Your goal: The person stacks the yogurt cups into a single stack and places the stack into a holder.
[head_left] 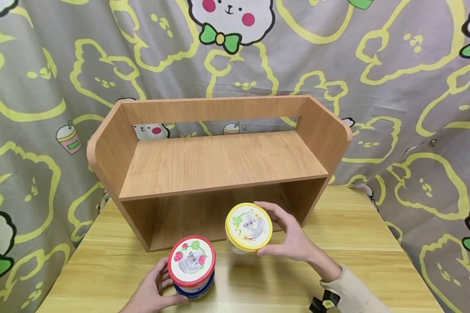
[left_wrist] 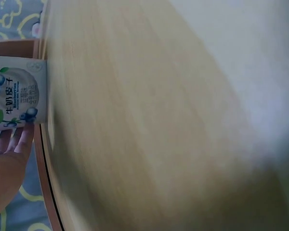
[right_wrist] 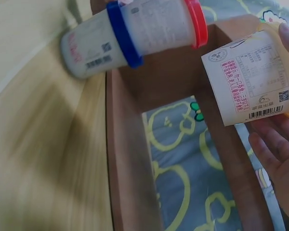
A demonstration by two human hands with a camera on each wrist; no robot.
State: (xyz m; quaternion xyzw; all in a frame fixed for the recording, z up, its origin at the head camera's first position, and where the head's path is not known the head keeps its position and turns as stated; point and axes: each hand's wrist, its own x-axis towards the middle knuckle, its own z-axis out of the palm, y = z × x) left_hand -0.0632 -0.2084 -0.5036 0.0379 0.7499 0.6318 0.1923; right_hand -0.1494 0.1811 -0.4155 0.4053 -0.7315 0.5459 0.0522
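In the head view, a red-lidded paper cup [head_left: 192, 262] with strawberries on its lid sits on top of a blue-lidded cup [head_left: 197, 291]. My left hand [head_left: 152, 290] curls its fingers and thumb around this stack from the left. The left wrist view shows the lower cup's blueberry-printed side [left_wrist: 19, 94], with fingers behind it. To the right, my right hand [head_left: 290, 237] holds a yellow-lidded cup [head_left: 248, 227] between thumb and fingers, raised over the table and tilted. The right wrist view shows that cup's printed back and barcode [right_wrist: 250, 79].
A wooden two-level shelf [head_left: 223, 161] stands behind the cups, with side panels and a back rail. Its lower compartment [head_left: 219, 208] opens toward me. Both stand on a light wooden table [head_left: 360, 252]. A patterned grey curtain [head_left: 399, 108] hangs around the table.
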